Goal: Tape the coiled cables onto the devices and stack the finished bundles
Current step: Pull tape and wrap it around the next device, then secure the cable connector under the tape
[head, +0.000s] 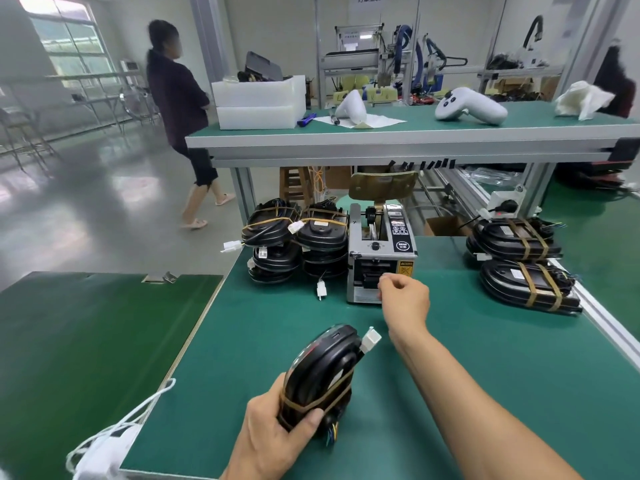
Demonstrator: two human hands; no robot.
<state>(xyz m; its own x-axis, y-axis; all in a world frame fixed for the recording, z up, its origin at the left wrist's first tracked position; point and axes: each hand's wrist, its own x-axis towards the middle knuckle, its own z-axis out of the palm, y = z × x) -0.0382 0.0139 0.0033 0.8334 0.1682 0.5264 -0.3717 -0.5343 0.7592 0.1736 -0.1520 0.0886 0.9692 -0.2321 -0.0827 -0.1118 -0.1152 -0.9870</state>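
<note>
Head view: our left hand [273,433] grips the device [320,372] with its coiled cable near the bench's [450,341] front edge, while our right hand [403,296] pinches at the tape dispenser's [381,251] outlet. Finished bundles [523,265] sit at the right edge.

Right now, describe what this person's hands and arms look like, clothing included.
Both are bare: the left hand and right hand wear no gloves, rings or watch. No sleeve shows on either forearm within the frame. Nails are short and unpainted.
</note>
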